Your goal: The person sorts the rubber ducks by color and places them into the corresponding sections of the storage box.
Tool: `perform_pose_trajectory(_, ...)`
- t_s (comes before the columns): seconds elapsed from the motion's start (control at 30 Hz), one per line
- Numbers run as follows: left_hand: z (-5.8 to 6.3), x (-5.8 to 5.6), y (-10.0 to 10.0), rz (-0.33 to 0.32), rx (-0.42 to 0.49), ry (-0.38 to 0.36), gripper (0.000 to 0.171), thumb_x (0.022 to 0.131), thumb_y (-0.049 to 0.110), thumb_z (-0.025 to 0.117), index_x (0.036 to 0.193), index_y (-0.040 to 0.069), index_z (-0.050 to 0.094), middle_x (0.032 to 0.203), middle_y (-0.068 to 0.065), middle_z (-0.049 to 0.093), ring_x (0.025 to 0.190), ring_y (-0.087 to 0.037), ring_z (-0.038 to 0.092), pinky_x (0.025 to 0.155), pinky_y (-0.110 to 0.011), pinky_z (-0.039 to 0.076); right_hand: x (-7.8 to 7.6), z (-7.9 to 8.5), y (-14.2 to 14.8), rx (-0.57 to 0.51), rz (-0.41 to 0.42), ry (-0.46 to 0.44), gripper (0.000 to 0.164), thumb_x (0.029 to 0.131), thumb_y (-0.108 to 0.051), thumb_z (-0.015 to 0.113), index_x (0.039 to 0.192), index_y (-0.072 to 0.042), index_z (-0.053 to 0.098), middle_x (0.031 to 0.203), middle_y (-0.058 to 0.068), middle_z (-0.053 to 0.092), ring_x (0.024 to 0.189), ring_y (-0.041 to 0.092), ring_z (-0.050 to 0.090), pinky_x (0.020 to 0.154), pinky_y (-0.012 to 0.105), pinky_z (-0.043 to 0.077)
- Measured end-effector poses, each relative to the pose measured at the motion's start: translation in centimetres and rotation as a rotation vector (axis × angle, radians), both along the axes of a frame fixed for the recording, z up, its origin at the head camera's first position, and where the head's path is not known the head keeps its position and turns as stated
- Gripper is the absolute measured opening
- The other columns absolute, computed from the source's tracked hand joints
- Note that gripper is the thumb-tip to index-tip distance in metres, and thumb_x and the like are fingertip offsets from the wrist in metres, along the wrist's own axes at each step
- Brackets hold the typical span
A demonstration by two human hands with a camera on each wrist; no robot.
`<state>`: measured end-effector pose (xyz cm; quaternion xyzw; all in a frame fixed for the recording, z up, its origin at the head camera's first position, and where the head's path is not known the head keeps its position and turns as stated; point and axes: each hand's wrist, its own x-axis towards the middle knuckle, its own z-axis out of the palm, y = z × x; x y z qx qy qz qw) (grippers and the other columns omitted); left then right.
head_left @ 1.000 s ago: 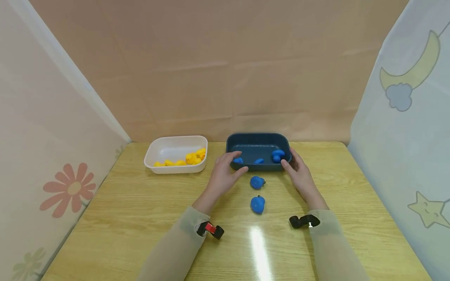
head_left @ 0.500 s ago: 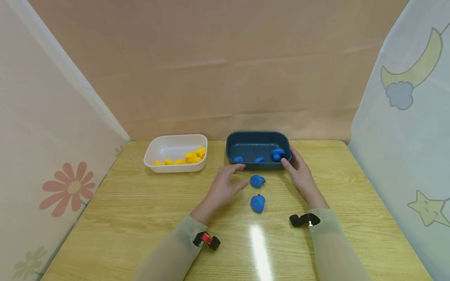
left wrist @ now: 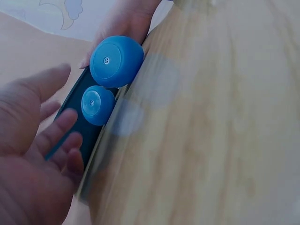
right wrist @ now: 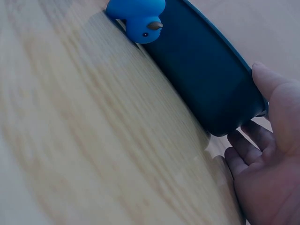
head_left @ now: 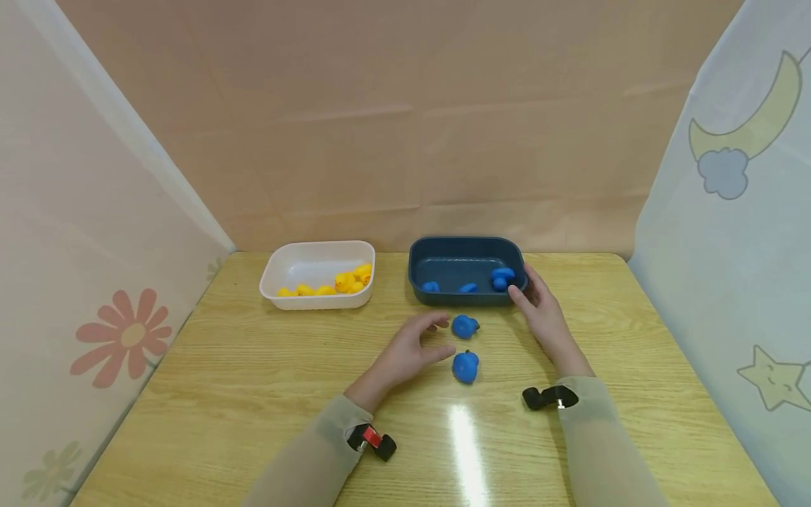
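Two blue rubber ducks lie on their sides on the table, one [head_left: 465, 327] close in front of the dark blue bin [head_left: 467, 299], the other [head_left: 465, 367] nearer the person. Just left of them is the left hand [head_left: 408, 352], thumb and fingers parted and relaxed, holding nothing; in the left wrist view both ducks show their round bases beyond its fingers. The right hand [head_left: 543, 317] holds the bin's right end, thumb at the front corner and fingers round the side. In the right wrist view one duck [right wrist: 140, 28] shows its dark beak.
Several blue ducks [head_left: 503, 274] lie inside the dark bin. Left of it stands a white bin [head_left: 317, 303] with several yellow ducks [head_left: 345, 283]. A tan backdrop [head_left: 405, 141] rises behind the wooden table [head_left: 253, 394], with pale printed curtains at both sides.
The left hand has drawn back from the dark bin's front left edge toward the person and slightly right, coming beside the two ducks. The right hand stays at the bin.
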<state>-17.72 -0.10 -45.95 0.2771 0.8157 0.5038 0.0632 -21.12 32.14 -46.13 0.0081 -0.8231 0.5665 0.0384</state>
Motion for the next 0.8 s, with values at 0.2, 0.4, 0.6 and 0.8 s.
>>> perform_pose_trajectory(0.2,-0.2,0.2,-0.2,-0.131,0.012,-0.057,0.062,0.098,0.027,0.089,0.154,0.019,0.064,0.147,0.003,0.066,0.136,-0.024,0.056,0.115,-0.045,0.048,1.2,2.4,-1.1,-0.040,0.019,-0.020,0.082,0.117,-0.034,0.059,0.179,-0.012,0.010,0.182,0.019,0.011,0.167,0.043,0.014,0.131,0.061,0.019)
perform_pose_trajectory(0.4,-0.4,0.3,-0.2,-0.188,-0.070,-0.017,0.066,0.096,0.030,0.091,0.155,0.022,0.063,0.148,0.008,0.064,0.137,-0.019,0.054,0.118,-0.040,0.046,1.8,3.5,-1.5,-0.037,0.022,-0.028,0.084,0.116,-0.038,0.060,0.179,-0.012,0.010,0.182,0.020,0.011,0.167,0.044,0.015,0.131,0.062,0.020)
perform_pose_trajectory(0.6,-0.7,0.3,0.2,-0.231,-0.157,0.089,0.067,0.093,0.033,0.093,0.153,0.022,0.065,0.152,0.009,0.064,0.139,-0.014,0.051,0.119,-0.039,0.042,1.6,3.2,-1.4,-0.037,0.020,-0.020,0.086,0.115,-0.041,0.061,0.179,-0.012,0.010,0.182,0.019,0.011,0.167,0.043,0.015,0.131,0.061,0.020)
perform_pose_trajectory(0.8,-0.9,0.2,0.5,-0.274,-0.179,0.202,0.064,0.090,0.027,0.096,0.148,0.021,0.069,0.151,0.011,0.066,0.141,-0.009,0.054,0.120,-0.037,0.037,0.8,1.9,-0.9,-0.030,0.014,-0.023,0.084,0.116,-0.039,0.060,0.179,-0.015,0.009,0.183,0.018,0.010,0.167,0.041,0.014,0.132,0.061,0.020)
